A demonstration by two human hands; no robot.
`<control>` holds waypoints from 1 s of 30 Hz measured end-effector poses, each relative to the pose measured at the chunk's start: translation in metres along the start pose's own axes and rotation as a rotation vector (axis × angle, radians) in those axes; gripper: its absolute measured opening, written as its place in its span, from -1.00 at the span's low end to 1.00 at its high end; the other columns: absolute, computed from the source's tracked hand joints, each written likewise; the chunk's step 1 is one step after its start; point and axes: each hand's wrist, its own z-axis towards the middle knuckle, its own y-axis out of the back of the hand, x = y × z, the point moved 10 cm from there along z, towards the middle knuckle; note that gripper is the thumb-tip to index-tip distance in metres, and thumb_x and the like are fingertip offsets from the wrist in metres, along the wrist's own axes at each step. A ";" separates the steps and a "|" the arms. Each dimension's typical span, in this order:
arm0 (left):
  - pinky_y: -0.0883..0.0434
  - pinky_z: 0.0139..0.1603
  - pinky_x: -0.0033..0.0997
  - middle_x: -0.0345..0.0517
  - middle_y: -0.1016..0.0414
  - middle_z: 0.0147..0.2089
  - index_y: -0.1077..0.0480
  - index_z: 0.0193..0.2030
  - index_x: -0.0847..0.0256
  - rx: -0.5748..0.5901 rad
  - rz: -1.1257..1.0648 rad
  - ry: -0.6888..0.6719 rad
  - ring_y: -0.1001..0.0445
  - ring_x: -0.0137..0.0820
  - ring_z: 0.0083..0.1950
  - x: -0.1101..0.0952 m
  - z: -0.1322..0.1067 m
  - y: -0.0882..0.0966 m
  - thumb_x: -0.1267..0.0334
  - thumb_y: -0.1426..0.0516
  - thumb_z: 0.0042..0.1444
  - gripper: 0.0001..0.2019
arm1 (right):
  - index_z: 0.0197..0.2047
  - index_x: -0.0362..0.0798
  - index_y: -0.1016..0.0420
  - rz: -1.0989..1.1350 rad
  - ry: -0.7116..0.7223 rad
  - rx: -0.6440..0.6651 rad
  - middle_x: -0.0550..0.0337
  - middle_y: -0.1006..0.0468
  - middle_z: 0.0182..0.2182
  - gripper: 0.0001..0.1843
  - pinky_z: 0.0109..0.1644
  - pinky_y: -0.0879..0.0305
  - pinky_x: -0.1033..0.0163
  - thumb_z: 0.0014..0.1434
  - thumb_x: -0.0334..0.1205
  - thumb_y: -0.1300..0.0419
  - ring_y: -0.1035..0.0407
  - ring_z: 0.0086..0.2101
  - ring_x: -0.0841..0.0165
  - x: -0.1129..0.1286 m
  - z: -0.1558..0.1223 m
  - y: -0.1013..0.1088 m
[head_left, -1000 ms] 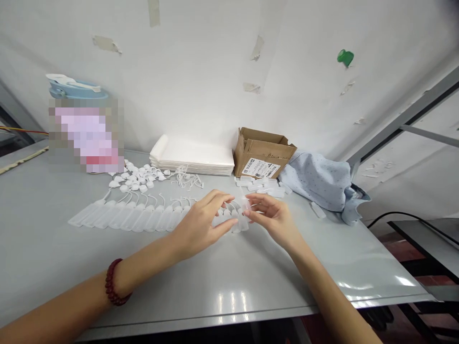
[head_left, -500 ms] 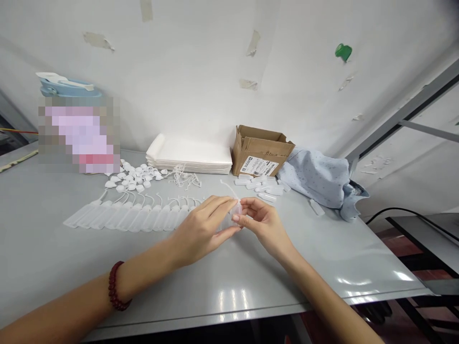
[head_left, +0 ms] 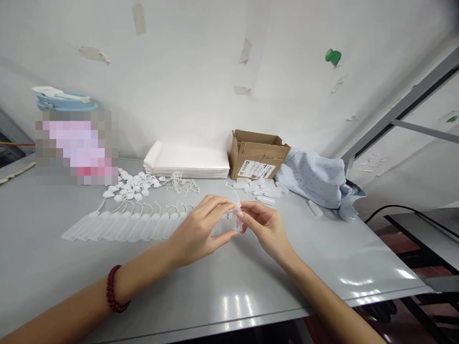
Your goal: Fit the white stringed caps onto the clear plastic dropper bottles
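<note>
Between my hands, near the right end of a row, a small translucent plastic tube (head_left: 238, 222) stands upright with a thin white cord (head_left: 234, 190) rising from its top. My left hand (head_left: 201, 228) grips it from the left, fingertips at the top and thumb near the bottom. On the other side, my right hand (head_left: 268, 228) pinches the tube between thumb and fingers. A row of similar tubes with white cords (head_left: 132, 226) lies side by side to the left, its right part hidden behind my left hand.
White caps (head_left: 133, 185) lie piled at the back left, beside loose white cords (head_left: 183, 183). Behind are a stack of white sheets (head_left: 186, 160) and a cardboard box (head_left: 256, 155). Several loose clear tubes (head_left: 263, 189) lie before the box. A blue cloth (head_left: 311, 179) rests to the right.
The camera view has tilted slightly. My right thumb has moved up a little along the tube, and more of the tube shows. Both hands stay on it.
</note>
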 end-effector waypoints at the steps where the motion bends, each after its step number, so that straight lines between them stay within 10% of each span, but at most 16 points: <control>1: -0.39 0.01 -0.22 0.06 -0.41 -0.03 -0.26 0.05 0.26 0.015 0.004 -0.014 -0.35 -0.25 0.01 0.000 0.001 -0.002 0.35 -0.19 0.10 -0.63 | -0.23 -0.08 -0.53 -0.014 0.000 -0.017 0.25 -0.52 -0.52 -0.74 -0.43 -0.40 0.27 0.03 -0.10 -0.30 -0.36 -0.56 0.46 0.001 0.000 0.002; 16: -0.35 0.03 -0.14 0.01 -0.42 -0.06 -0.38 -0.09 0.23 0.303 0.005 0.268 -0.32 -0.17 0.03 0.019 0.038 -0.069 0.26 -0.20 0.03 -0.72 | -0.41 -0.16 -0.47 -0.347 -0.138 0.074 0.25 -0.44 -0.58 -0.77 -0.45 -0.29 0.33 0.09 -0.12 -0.21 -0.35 -0.59 0.47 -0.011 0.021 0.048; 30: -0.30 -0.01 -0.12 0.05 -0.46 -0.15 -0.43 -0.15 0.28 0.508 0.242 0.271 -0.27 -0.10 0.01 0.024 0.022 -0.091 0.14 -0.12 0.11 -0.73 | -0.42 -0.17 -0.52 -0.371 -0.307 0.204 0.26 -0.47 -0.63 -0.93 -0.43 -0.32 0.34 0.00 -0.40 -0.19 -0.34 -0.58 0.45 -0.046 0.021 0.037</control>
